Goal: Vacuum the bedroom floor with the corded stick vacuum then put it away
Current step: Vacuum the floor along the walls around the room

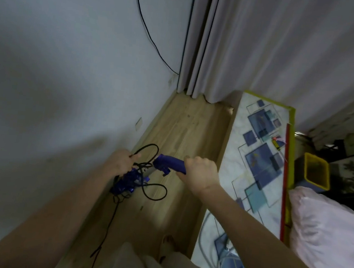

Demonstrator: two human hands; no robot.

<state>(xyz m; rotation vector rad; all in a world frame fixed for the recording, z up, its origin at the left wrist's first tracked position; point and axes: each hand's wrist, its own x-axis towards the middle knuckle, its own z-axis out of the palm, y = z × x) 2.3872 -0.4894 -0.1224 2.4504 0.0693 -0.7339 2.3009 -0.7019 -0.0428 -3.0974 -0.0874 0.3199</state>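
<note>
The blue stick vacuum stands close to the wall, seen from above. My right hand (pixel 200 171) grips its blue handle (pixel 168 164). The vacuum's blue body (pixel 126 182) sits lower, partly hidden behind my left hand (pixel 122 160), which pinches loops of the black power cord (pixel 154 193). The cord hangs in loose coils around the body and trails down along the wall towards me. The floor head is hidden.
A narrow strip of wooden floor (pixel 185 126) runs between the pale wall (pixel 57 77) and a low table with a blue-square patterned top (pixel 259 151). Grey curtains (pixel 268 45) hang at the far end. A yellow bin (pixel 316 172) and a pink pillow (pixel 325 228) lie right. My foot (pixel 167 245) is below.
</note>
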